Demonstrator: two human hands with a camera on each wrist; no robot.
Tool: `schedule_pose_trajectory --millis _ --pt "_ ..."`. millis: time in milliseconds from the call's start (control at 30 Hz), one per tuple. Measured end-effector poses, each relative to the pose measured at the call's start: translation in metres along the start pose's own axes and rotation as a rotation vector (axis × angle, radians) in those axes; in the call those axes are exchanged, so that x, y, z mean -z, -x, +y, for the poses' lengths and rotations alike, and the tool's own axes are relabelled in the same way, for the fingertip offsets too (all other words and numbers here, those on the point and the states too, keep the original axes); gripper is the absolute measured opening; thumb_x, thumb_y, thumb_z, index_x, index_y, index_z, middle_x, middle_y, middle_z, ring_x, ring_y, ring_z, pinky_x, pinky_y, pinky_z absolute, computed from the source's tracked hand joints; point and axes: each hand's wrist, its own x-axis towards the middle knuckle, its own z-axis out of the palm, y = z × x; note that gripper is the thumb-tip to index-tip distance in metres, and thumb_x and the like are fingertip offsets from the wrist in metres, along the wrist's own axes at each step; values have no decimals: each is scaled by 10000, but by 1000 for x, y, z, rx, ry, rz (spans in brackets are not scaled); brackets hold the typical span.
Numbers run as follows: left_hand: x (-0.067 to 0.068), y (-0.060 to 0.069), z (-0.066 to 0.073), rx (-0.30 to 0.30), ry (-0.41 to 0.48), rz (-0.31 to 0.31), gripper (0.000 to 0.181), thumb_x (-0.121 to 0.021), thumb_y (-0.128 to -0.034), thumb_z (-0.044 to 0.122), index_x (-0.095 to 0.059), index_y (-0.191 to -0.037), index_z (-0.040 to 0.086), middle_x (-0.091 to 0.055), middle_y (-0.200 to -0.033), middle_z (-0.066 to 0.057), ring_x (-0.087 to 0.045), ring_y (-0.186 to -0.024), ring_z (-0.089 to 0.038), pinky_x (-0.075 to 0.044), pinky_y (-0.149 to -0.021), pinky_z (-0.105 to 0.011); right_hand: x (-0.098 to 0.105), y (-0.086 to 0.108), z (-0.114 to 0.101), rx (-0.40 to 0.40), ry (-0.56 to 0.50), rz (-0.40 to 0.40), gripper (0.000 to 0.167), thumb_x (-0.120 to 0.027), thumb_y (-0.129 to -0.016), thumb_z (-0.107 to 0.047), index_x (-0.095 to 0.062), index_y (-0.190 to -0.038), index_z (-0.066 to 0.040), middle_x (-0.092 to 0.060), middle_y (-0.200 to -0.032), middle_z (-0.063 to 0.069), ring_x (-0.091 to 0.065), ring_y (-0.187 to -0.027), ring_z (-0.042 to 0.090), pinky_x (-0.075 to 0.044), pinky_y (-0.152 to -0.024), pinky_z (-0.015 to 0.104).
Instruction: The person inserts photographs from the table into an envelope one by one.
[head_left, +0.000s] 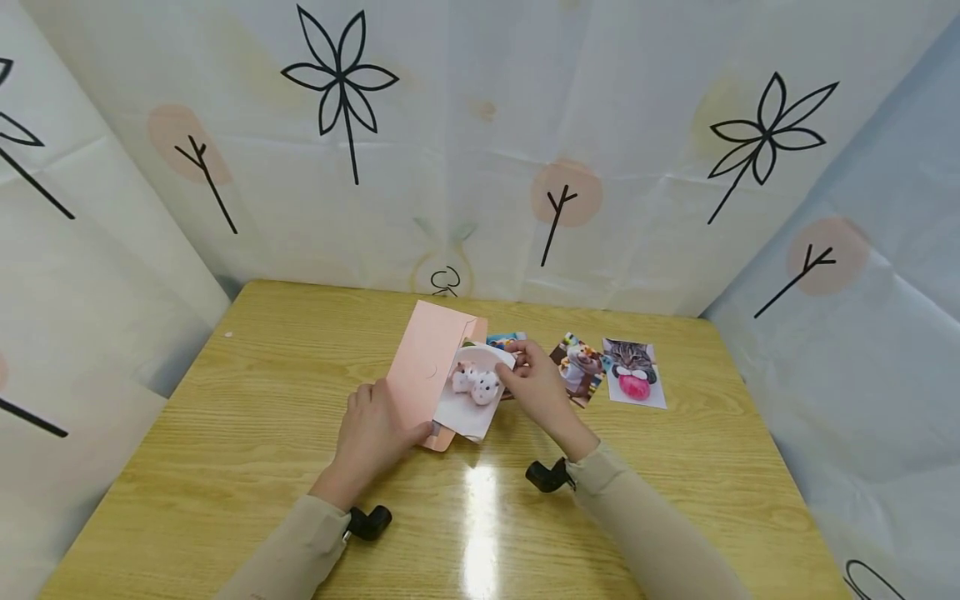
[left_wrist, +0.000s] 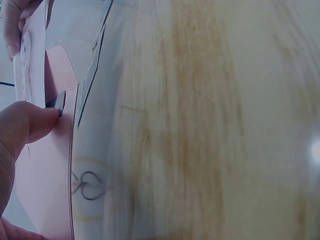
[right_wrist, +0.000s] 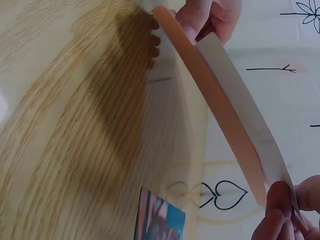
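Note:
My left hand [head_left: 375, 429] grips a pale pink envelope [head_left: 422, 354] by its lower edge, thumb at the opening. A small dark grey patch shows beside that thumb in the left wrist view. My right hand [head_left: 538, 387] pinches the upper right corner of a photo [head_left: 474, 392] showing two small white spotted figures. This photo lies against the envelope's open side, its left edge at the opening. Whether that edge is tucked inside I cannot tell. From the right wrist view, the photo's pale back [right_wrist: 245, 105] runs alongside the envelope's flap [right_wrist: 220, 112].
On the wooden table [head_left: 247, 433], a bluish photo [head_left: 506, 338] lies partly hidden behind the envelope and right hand. To its right are a photo of a brown-and-white figure [head_left: 577, 371] and a cat photo [head_left: 633, 372]. Printed cloth [head_left: 465, 150] hangs behind the table.

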Motion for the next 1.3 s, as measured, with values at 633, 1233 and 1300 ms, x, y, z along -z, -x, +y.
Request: schedule_pose_trajectory --millis 633,1233,1300 --pt "-1 1 1 -15 -31 29 957 -785 -636 607 -462 -1169 -119 -488 -1052 -256 -454 -960 -391 -424 -792 -486 -15 3 -29 1 -9 -41 363 -653 -934 -191 -546 -1243 -33 -519 -944 85 -571 -713 224 -493 -536 342" --pt "2 4 3 -14 14 28 968 -757 -654 640 -470 -1165 -131 -471 -1045 -243 -419 -971 -382 -408 -785 -472 -40 -1 -17 -1 102 -56 551 -632 -939 -190 -370 -1412 -81 -559 -900 93 -529 -642 147 -439 -507 291" --pt "2 3 3 -2 10 30 978 -752 -656 651 -473 -1169 -134 -475 -1055 -250 -427 -976 -383 -422 -785 -473 -42 5 -20 -1 82 -112 696 -643 -925 -179 -241 -1488 -98 -567 -984 121 -564 -687 154 -475 -536 302"
